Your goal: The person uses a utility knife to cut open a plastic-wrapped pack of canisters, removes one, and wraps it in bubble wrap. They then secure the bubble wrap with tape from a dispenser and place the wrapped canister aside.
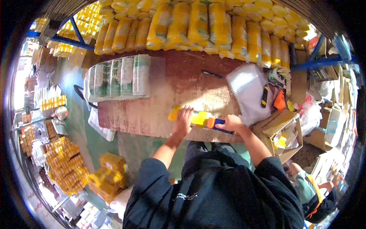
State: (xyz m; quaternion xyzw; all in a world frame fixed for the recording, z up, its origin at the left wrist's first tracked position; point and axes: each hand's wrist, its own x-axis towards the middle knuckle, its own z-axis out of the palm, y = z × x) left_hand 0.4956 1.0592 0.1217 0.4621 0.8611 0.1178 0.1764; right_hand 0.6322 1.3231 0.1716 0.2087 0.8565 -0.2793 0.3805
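Across a yellow packet [199, 118] near the front edge of the wooden table, my left hand [184, 119] has its fingers curled over the packet's left part. My right hand [231, 124] grips a blue-and-orange hand tool [220, 124], whose exact kind I cannot make out. The tool's orange end touches or nearly touches the right end of the packet. At the table's left lies a clear plastic bag [117, 78] with several white-and-green packs side by side.
Yellow wrapped packs [169, 28] are stacked along the back of the table [152, 118]. A clear plastic sheet [249, 89], a black-and-yellow cutter [264, 96] and an orange object [280, 100] lie to the right. An open cardboard box [280, 128] stands beside the table. Another person [310, 189] is at lower right.
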